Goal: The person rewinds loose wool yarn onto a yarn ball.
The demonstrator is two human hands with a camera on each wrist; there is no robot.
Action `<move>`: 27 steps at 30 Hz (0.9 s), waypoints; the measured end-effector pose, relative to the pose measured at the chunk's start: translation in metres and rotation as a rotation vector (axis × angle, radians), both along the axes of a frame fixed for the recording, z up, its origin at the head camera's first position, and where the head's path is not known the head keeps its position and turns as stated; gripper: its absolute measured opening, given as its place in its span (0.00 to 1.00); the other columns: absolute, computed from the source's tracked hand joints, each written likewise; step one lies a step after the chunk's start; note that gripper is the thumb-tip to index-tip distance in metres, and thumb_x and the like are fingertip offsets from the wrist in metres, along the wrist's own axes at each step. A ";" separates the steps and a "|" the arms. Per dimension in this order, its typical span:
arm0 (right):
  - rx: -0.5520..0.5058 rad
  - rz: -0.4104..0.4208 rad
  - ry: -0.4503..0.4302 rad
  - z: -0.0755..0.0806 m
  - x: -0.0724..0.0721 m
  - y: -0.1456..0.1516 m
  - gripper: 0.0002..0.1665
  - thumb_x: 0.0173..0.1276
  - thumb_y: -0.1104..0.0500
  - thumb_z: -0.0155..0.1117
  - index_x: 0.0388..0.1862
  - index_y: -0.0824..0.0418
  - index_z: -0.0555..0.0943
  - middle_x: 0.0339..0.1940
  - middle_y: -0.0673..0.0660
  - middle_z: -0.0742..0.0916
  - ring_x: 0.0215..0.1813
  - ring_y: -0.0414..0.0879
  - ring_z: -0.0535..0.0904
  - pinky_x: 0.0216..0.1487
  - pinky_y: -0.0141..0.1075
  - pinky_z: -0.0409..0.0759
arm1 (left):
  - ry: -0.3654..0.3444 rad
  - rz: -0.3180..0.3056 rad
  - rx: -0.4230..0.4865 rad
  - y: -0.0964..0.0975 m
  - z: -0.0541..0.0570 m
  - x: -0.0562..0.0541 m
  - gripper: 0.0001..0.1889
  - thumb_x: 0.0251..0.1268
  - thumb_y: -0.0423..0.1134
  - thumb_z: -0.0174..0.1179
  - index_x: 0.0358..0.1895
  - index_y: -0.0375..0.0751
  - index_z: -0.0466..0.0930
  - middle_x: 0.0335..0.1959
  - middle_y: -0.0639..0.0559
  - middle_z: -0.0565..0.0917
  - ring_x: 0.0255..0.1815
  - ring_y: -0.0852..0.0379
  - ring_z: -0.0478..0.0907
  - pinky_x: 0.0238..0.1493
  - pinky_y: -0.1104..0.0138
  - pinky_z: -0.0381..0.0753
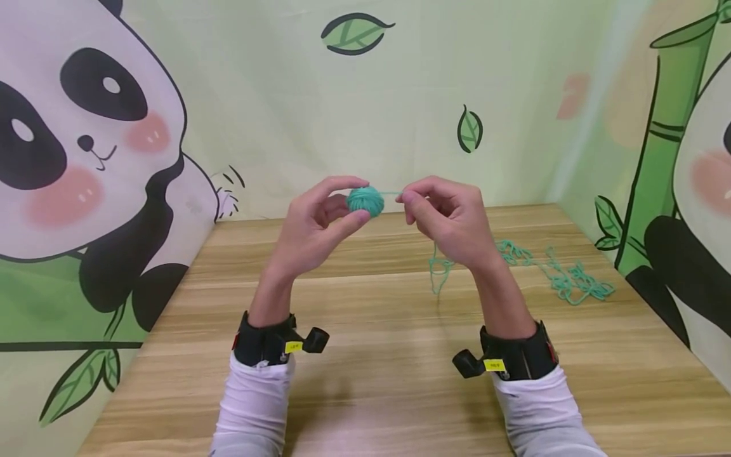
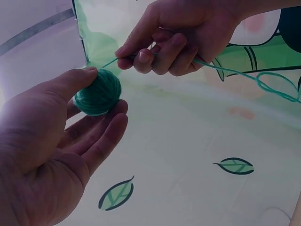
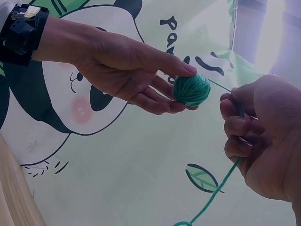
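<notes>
A small ball of teal yarn [image 1: 365, 201] is held up above the far part of the table, between the thumb and fingertips of my left hand [image 1: 313, 231]. To its right, my right hand [image 1: 448, 216] pinches the yarn strand between thumb and forefinger. The short length from ball to fingertips runs straight and taut. In the right wrist view the strand [image 3: 221, 181] passes through the curled fingers of the right hand [image 3: 270, 132] and hangs down below. The left wrist view shows the wound ball [image 2: 98, 92] with the thumb on top and fingertips beneath.
Loose teal yarn [image 1: 579, 282] lies in tangled loops on the right side of the wooden table [image 1: 388, 355], and another loop [image 1: 438, 270] hangs below the right hand. A printed panda backdrop [image 1: 274, 114] stands around the back and sides.
</notes>
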State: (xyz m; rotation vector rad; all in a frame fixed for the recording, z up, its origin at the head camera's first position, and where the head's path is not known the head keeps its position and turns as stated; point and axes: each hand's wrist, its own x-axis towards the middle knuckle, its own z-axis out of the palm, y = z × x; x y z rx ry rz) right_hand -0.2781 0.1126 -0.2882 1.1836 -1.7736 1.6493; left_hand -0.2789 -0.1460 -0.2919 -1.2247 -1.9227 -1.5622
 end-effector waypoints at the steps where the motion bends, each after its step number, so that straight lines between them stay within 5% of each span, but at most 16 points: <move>1: 0.000 0.001 -0.002 0.000 0.000 0.000 0.08 0.80 0.75 0.61 0.44 0.75 0.88 0.27 0.44 0.85 0.18 0.41 0.64 0.18 0.32 0.60 | 0.005 -0.001 0.007 0.000 0.000 0.000 0.23 0.76 0.22 0.69 0.70 0.26 0.79 0.50 0.34 0.90 0.48 0.60 0.94 0.56 0.69 0.97; 20: -0.011 -0.038 -0.034 -0.002 0.000 0.000 0.11 0.80 0.73 0.61 0.40 0.75 0.89 0.23 0.48 0.84 0.21 0.41 0.69 0.20 0.30 0.67 | 0.024 0.006 0.042 -0.003 0.000 0.001 0.22 0.75 0.22 0.70 0.69 0.25 0.81 0.49 0.28 0.92 0.48 0.62 0.96 0.54 0.67 0.98; 27: -0.014 -0.065 -0.029 0.001 0.004 -0.002 0.10 0.79 0.71 0.65 0.43 0.74 0.92 0.23 0.47 0.85 0.21 0.41 0.73 0.20 0.29 0.69 | 0.053 0.098 0.063 -0.001 0.003 0.001 0.21 0.73 0.21 0.71 0.67 0.25 0.83 0.50 0.31 0.92 0.45 0.61 0.94 0.54 0.67 0.98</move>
